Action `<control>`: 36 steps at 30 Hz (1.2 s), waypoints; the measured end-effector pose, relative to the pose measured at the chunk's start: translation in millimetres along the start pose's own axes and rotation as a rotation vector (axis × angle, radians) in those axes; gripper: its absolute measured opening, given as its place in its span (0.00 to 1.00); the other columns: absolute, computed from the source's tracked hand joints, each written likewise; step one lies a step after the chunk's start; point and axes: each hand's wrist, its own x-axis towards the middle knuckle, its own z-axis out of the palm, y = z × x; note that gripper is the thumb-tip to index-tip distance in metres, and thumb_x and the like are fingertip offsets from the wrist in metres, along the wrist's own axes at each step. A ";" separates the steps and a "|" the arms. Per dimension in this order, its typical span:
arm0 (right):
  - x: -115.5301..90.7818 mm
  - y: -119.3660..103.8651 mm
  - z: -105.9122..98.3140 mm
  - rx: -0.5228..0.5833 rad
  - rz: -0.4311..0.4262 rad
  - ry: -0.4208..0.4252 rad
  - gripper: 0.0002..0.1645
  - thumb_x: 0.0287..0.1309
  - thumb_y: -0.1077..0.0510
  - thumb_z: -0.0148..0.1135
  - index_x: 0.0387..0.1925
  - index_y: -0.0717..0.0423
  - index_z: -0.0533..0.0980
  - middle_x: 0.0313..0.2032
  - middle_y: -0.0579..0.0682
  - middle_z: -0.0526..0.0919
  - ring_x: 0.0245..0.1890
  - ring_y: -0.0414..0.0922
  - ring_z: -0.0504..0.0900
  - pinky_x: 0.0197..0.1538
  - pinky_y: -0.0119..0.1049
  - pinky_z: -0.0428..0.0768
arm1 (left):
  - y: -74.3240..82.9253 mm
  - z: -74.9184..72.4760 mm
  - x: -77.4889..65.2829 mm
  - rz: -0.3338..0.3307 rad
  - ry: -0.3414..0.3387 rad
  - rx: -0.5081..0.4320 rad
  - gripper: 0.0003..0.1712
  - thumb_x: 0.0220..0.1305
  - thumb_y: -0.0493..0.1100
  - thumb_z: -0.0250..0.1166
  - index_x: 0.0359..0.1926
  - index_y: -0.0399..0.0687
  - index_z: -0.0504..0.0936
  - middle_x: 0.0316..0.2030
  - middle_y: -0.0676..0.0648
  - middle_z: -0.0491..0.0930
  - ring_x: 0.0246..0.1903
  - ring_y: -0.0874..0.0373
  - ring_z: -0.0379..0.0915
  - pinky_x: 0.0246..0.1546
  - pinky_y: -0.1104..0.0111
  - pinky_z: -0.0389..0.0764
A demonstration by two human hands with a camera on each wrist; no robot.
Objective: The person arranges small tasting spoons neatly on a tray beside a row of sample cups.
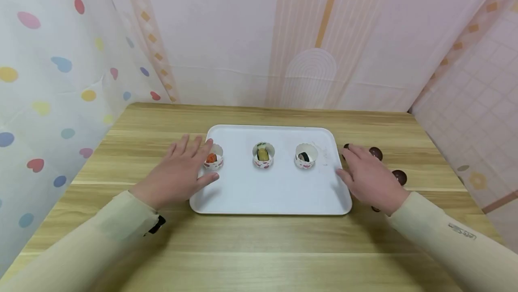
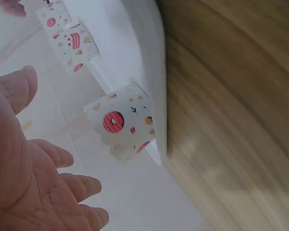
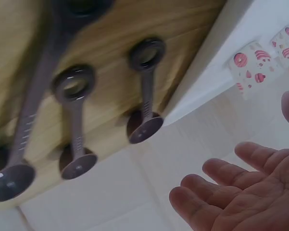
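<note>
A white tray [image 1: 263, 193] lies on the wooden table with three small printed paper cups in a row. The left cup [image 1: 218, 150] contains an orange-topped sushi piece [image 1: 211, 159], the middle cup [image 1: 264, 164] a yellow-green one [image 1: 263, 154], and the right cup [image 1: 310, 150] a dark-wrapped white one [image 1: 303, 157]. My left hand [image 1: 180, 172], fingers spread, is over the tray's left edge beside the left cup and holds nothing. Over the right edge, my right hand [image 1: 368, 179] is likewise extended and holds nothing, partly covering dark brown measuring spoons.
Right of the tray lie several measuring spoons of different sizes, including a long one [image 3: 31, 103], a middle one [image 3: 77, 120] and a short one [image 3: 146, 89]. Patterned curtains [image 1: 226, 35] hang along the back and both sides of the wooden table [image 1: 259, 247].
</note>
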 end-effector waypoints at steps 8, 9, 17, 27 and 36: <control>-16.2 14.5 -4.3 -0.010 0.048 0.010 0.32 0.75 0.49 0.60 0.67 0.69 0.73 0.61 0.70 0.79 0.61 0.66 0.80 0.60 0.64 0.81 | -9.7 0.7 -9.3 -0.022 -0.020 -0.028 0.53 0.76 0.68 0.56 0.85 0.42 0.47 0.82 0.28 0.47 0.80 0.22 0.35 0.77 0.28 0.44; -17.9 17.2 -4.4 -0.010 0.056 0.006 0.31 0.75 0.49 0.61 0.66 0.69 0.73 0.59 0.70 0.80 0.59 0.65 0.81 0.59 0.63 0.81 | -10.7 0.9 -10.4 -0.028 -0.026 -0.032 0.53 0.76 0.68 0.57 0.85 0.43 0.47 0.82 0.28 0.47 0.80 0.22 0.35 0.76 0.28 0.44; -28.4 38.5 -4.0 -0.019 0.115 -0.017 0.24 0.72 0.47 0.64 0.49 0.67 0.79 0.37 0.61 0.84 0.38 0.59 0.85 0.45 0.59 0.83 | -20.4 5.5 -19.4 -0.050 -0.052 -0.053 0.53 0.75 0.66 0.58 0.85 0.46 0.46 0.81 0.27 0.48 0.79 0.20 0.36 0.75 0.26 0.43; -41.5 47.7 -3.4 -0.035 0.186 -0.092 0.21 0.71 0.44 0.65 0.29 0.54 0.74 0.19 0.46 0.71 0.21 0.44 0.70 0.25 0.38 0.68 | -19.5 9.1 -30.3 -0.037 -0.070 -0.031 0.54 0.75 0.67 0.59 0.85 0.44 0.46 0.80 0.26 0.51 0.78 0.19 0.40 0.74 0.25 0.46; -51.0 49.1 1.0 -0.017 0.231 -0.140 0.27 0.69 0.39 0.66 0.22 0.51 0.71 0.19 0.45 0.72 0.20 0.44 0.70 0.25 0.37 0.66 | -21.0 17.6 -33.6 -0.035 -0.098 -0.044 0.53 0.73 0.69 0.60 0.82 0.40 0.56 0.79 0.26 0.54 0.78 0.19 0.44 0.74 0.25 0.47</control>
